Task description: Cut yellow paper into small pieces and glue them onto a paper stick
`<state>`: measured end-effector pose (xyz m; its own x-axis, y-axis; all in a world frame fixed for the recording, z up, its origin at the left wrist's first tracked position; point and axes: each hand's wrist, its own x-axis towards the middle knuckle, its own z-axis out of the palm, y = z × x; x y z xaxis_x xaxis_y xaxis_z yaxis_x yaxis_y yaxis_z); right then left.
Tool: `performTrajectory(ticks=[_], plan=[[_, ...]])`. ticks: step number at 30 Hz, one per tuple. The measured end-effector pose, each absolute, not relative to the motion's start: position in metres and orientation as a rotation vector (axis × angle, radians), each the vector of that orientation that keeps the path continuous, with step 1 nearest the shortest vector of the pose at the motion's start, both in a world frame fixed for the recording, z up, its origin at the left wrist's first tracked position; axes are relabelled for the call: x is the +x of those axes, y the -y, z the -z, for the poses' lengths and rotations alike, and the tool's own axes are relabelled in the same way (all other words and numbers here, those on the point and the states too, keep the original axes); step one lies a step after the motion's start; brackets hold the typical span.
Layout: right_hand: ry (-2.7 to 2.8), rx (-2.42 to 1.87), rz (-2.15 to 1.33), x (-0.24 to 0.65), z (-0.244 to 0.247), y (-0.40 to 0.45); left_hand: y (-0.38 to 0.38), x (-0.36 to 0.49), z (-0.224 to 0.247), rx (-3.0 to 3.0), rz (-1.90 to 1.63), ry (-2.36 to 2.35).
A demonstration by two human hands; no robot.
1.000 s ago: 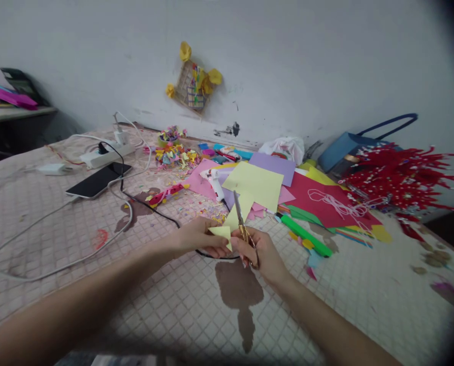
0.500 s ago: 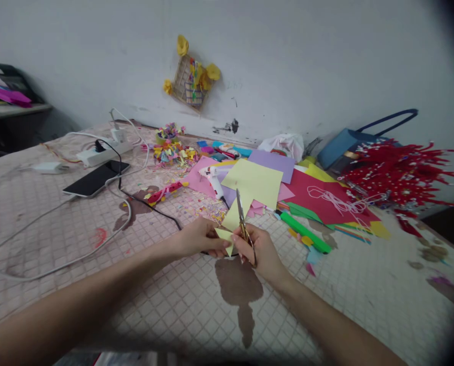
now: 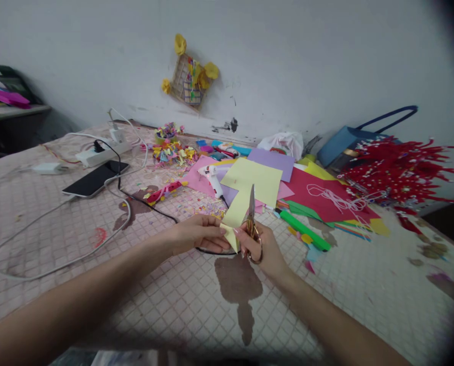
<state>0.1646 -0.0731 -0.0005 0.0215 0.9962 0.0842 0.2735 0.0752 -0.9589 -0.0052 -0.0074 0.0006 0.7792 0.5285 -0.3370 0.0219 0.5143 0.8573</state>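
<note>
A small folded piece of pale yellow paper (image 3: 231,238) is pinched between my two hands. My left hand (image 3: 204,234) grips its left edge with thumb and fingers. On the other side my right hand (image 3: 263,246) has the scissors (image 3: 252,216) in it, blades pointing up and away, while its thumb and fingertip touch the paper's right side. Behind the hands lies a strip of pale yellow paper (image 3: 236,209), below a larger pale yellow sheet (image 3: 255,178).
A white glue gun (image 3: 212,179) lies left of the sheets, near paper scraps (image 3: 173,152). A green tool (image 3: 305,231), white string (image 3: 339,198) and red tinsel-like stems (image 3: 394,173) are at right. A phone (image 3: 95,179) and a power strip (image 3: 101,154) with cables are at left.
The folded paper has turned and shifted slightly right between my hands. The scissors have swung to the right, now more upright. My left hand has moved a little with the paper.
</note>
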Motion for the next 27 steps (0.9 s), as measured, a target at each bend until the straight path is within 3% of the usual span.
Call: performTrajectory(ticks=[9, 20, 27], plan=[[1.423, -1.367, -0.866, 0.1625, -0.0018, 0.0756, 0.0073, -0.0047, 0.0044, 1.017, -0.341, -0.632], [1.123, -1.277, -1.188, 0.1696, 0.0035, 0.0694, 0.0039, -0.0033, 0.0022, 1.286, -0.742, -0.641], [1.038, -1.207, -1.256, 0.1722, 0.0054, 0.0657, 0.0075, -0.0031, -0.0007, 1.567, -0.672, -0.551]])
